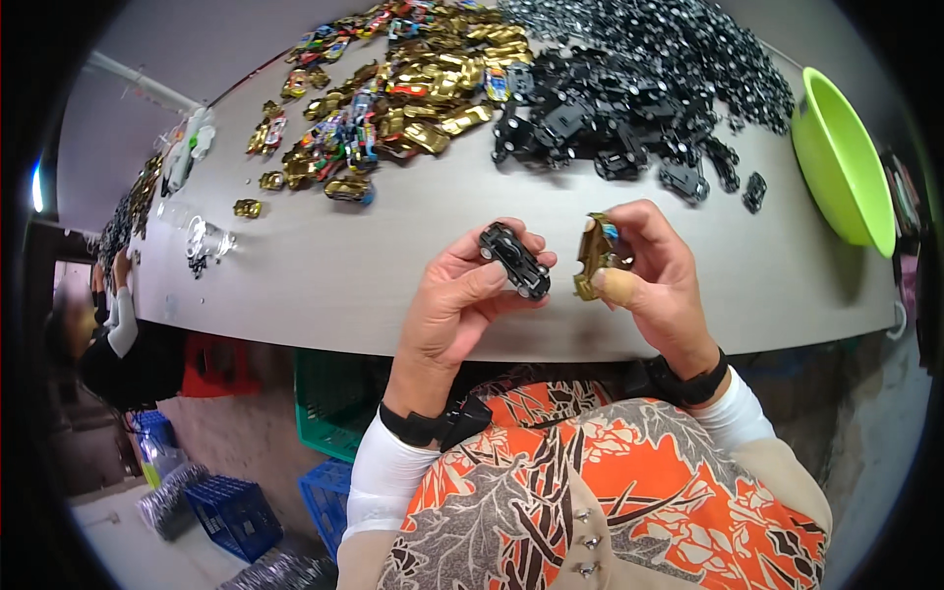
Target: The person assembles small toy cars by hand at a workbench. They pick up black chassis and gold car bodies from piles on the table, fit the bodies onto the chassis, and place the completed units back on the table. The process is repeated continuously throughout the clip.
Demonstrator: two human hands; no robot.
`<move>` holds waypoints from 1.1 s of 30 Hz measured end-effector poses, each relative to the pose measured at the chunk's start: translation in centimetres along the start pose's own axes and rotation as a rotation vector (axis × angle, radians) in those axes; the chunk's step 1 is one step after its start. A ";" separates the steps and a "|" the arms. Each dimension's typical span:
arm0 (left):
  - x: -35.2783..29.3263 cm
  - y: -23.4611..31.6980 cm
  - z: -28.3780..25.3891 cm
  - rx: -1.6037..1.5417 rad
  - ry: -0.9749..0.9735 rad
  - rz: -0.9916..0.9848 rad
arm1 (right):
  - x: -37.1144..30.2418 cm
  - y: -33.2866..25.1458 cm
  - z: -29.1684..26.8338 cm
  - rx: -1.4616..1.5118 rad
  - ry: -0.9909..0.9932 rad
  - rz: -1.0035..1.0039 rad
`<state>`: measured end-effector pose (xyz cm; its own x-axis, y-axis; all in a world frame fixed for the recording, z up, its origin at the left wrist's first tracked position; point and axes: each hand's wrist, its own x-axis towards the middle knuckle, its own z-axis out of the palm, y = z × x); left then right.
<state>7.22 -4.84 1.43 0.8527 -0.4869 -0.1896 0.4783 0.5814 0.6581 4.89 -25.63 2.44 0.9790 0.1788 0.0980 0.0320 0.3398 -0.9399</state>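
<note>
- Above the desk (pixel 374 280), near its front edge, both hands are occupied; neither rests on the surface.
- Left hand (pixel 447 295): pinching a black chassis (pixel 514 258) between thumb and fingers, the thumb along its side. The chassis is tilted, with wheels visible.
- Right hand (pixel 664 275): pinching a gold shell (pixel 590 261) by thumb and fingertips. The shell stands on edge, just beside the chassis but apart from it. A blue patch shows near the fingertips; its nature cannot be told.
- Beyond the hands, a heap of black parts (pixel 590 123) covers the desk, a few pieces lying loose in front.
- To its left, touching: a heap of gold and multicoloured shells (pixel 423 84).
- Behind the black heap: a spread of small dark, shiny parts (pixel 669 39), too small to identify.
- At far right, a green bowl (pixel 844 167) sits steeply tilted.
- At left, a clear cup (pixel 208 239), small black bits (pixel 199 264) beside it.
- At far left, a co-worker (pixel 123 344) reaches onto the desk.
</note>
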 end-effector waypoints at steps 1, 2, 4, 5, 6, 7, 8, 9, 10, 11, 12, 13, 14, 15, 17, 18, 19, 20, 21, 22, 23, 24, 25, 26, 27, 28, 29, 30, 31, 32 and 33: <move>0.0 0.0 0.0 -0.001 -0.010 0.003 | -0.1 0.2 0.3 -0.024 -0.001 -0.023; 0.0 -0.1 0.0 0.002 -0.011 0.003 | -0.2 0.4 0.6 -0.018 -0.004 -0.024; -0.1 -0.2 0.1 0.012 -0.017 0.010 | -0.2 0.8 1.2 -0.007 -0.016 -0.033; -0.1 -0.4 0.1 0.021 -0.019 0.017 | -0.3 0.8 1.4 -0.009 -0.011 0.002; -0.1 -0.4 0.0 0.035 -0.019 0.026 | -0.2 0.9 1.5 -0.038 -0.011 -0.022; -0.1 -0.4 0.0 0.049 -0.019 0.035 | -0.2 1.0 1.6 -0.067 -0.012 -0.047; -0.2 -0.5 0.0 0.063 -0.019 0.044 | -0.2 1.0 1.6 -0.097 -0.013 -0.071; -0.2 -0.4 0.1 0.066 -0.015 0.045 | -0.2 1.1 1.7 -0.093 -0.009 -0.064; -0.2 -0.4 0.3 0.068 -0.011 0.045 | -0.2 1.2 1.7 -0.089 -0.004 -0.057; -0.3 -0.4 0.4 0.071 -0.008 0.046 | -0.3 1.3 1.8 -0.086 0.000 -0.050; -0.3 -0.4 0.3 0.080 -0.008 0.047 | -0.2 1.4 1.7 -0.092 0.002 -0.056; -0.3 -0.4 0.3 0.089 -0.008 0.049 | -0.2 1.5 1.7 -0.099 0.004 -0.061; -0.3 -0.5 0.3 0.099 -0.008 0.050 | -0.3 1.6 1.6 -0.105 0.007 -0.067; -0.2 -0.5 0.4 0.122 -0.005 0.059 | -0.3 1.6 1.6 -0.130 0.013 -0.069; -0.2 -0.6 0.6 0.167 0.002 0.077 | -0.3 1.6 1.6 -0.180 0.027 -0.074; -0.3 -0.6 0.8 0.176 0.012 0.074 | -0.3 1.5 1.6 -0.235 0.024 -0.090; -0.4 -0.6 0.9 0.186 0.022 0.072 | -0.2 1.4 1.6 -0.289 0.022 -0.107; -0.4 -0.6 1.0 0.195 0.033 0.069 | -0.2 1.4 1.6 -0.343 0.020 -0.123; -0.5 -0.7 1.1 0.197 0.032 0.073 | -0.2 1.3 1.9 -0.334 0.041 -0.117; -0.5 -0.7 1.2 0.200 0.032 0.078 | -0.2 1.2 1.8 -0.333 0.022 -0.106; -0.5 -0.7 1.3 0.202 0.032 0.083 | -0.3 1.2 1.7 -0.331 0.004 -0.095; -0.6 -0.8 1.3 0.205 0.037 0.082 | -0.4 1.2 1.6 -0.330 -0.012 -0.084; -0.7 -0.8 1.3 0.208 0.043 0.081 | -0.3 1.3 1.4 -0.247 -0.033 -0.055; -0.7 -0.8 1.2 0.211 0.048 0.081 | -0.2 1.6 1.1 -0.163 -0.054 -0.027; -0.8 -0.8 1.2 0.220 0.047 0.085 | 0.0 1.7 0.8 -0.081 -0.080 0.004; -0.8 -0.7 1.1 0.230 0.047 0.090 | 0.0 1.5 0.7 -0.007 -0.082 0.050; -0.8 -0.7 1.1 0.239 0.046 0.095 | 0.0 1.3 0.7 0.067 -0.085 0.098; -0.9 -0.7 1.3 0.218 0.042 0.081 | 0.1 1.1 0.6 0.139 -0.089 0.146; -1.0 -0.5 1.6 0.197 0.037 0.068 | 0.0 1.1 0.5 0.196 -0.098 0.162; -1.1 -0.3 1.9 0.175 0.033 0.055 | 0.0 1.2 0.2 0.253 -0.108 0.177; -1.2 -0.2 2.2 0.174 0.041 0.057 | 0.0 1.2 0.0 0.310 -0.121 0.195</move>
<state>5.65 -5.79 3.09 0.8869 -0.4272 -0.1758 0.3884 0.4837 0.7843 4.92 -25.19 1.28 0.9293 0.3690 -0.0174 -0.2328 0.5485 -0.8030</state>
